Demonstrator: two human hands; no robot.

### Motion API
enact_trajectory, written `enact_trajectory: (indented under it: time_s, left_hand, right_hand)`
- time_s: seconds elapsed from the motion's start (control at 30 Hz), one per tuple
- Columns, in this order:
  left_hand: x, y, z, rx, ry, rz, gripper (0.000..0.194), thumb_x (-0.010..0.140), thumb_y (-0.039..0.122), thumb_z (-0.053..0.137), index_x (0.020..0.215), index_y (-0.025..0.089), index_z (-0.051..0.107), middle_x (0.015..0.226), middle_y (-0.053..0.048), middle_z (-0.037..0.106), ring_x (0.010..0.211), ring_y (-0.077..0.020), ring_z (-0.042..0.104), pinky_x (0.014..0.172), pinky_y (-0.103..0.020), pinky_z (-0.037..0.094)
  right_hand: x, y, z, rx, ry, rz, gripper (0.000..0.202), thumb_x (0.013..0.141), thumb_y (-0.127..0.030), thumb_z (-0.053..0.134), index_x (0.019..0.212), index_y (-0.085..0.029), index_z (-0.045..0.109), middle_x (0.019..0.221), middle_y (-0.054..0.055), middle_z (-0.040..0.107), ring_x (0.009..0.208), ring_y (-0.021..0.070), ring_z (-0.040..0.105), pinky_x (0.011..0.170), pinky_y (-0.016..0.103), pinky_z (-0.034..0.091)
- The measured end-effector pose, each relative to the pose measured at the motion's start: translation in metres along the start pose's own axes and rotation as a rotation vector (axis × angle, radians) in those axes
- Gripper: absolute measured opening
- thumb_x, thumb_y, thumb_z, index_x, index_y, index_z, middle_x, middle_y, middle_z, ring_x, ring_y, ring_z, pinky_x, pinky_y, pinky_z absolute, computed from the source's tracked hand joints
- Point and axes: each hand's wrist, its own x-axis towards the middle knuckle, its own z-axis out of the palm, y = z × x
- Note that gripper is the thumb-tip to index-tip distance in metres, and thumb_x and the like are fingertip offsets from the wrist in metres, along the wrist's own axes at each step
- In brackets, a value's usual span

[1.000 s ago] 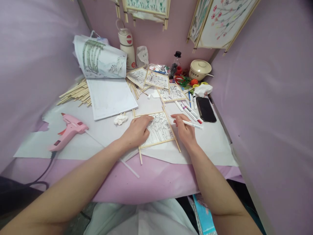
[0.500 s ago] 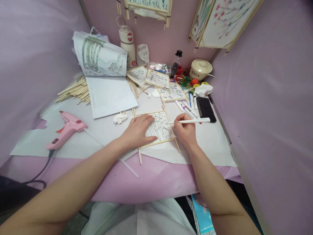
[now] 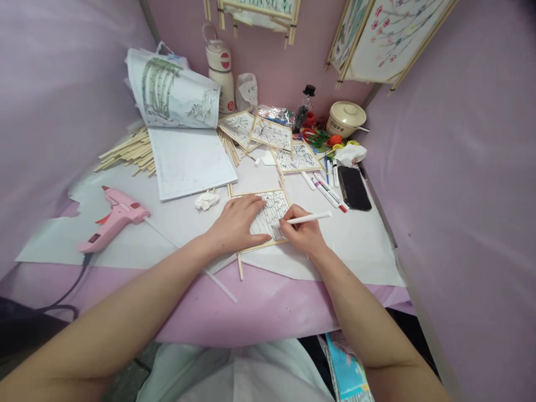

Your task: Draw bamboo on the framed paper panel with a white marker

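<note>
Pink walls are enclosing the table (image 3: 268,312), which is carrying a sheet of white paper (image 3: 355,245). I am pressing my left hand (image 3: 238,223) flat, fingers spread and grasping nothing, on the left half of the framed panel (image 3: 270,215), which is lying near the table's front edge. My right hand (image 3: 302,231) is clenching its grip around the white pen (image 3: 307,218), held low over the panel's right side; the pen's tip is meeting the line drawing just beside my left fingertips, and its barrel is pointing right. A pink glue gun (image 3: 113,219) is lying well apart to the left. Loose markers (image 3: 329,190) and a black phone (image 3: 354,187) are lying beyond my right hand.
</note>
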Motion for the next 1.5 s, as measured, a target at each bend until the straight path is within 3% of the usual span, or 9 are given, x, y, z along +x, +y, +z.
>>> enact_trajectory:
  time_s: [0.97,1.5]
  left_hand:
    - [0.0000,-0.0001,0.0006,-0.002,-0.010,-0.004,0.077,0.075,0.057,0.066,0.137,0.018,0.044,0.146,-0.014,0.044,0.138,-0.0319,0.037,0.113,-0.050,0.028]
    - [0.0010,0.0030,-0.0022,-0.028,-0.022,-0.019,0.074,0.075,0.055,0.065,0.137,0.021,0.044,0.144,-0.012,0.045,0.136,-0.0326,0.037,0.112,-0.051,0.027]
  right_hand:
    - [0.0001,0.0029,0.0007,-0.070,0.049,0.025,0.017,0.083,-0.029,0.057,0.069,-0.022,0.050,0.060,-0.005,0.047,0.054,0.0107,0.041,0.053,0.026,0.033]
    - [0.0040,0.0017,0.0026,-0.153,-0.003,0.026,0.017,0.086,-0.036,0.060,0.076,-0.021,0.059,0.068,-0.002,0.058,0.059,0.0118,0.048,0.057,0.026,0.037]
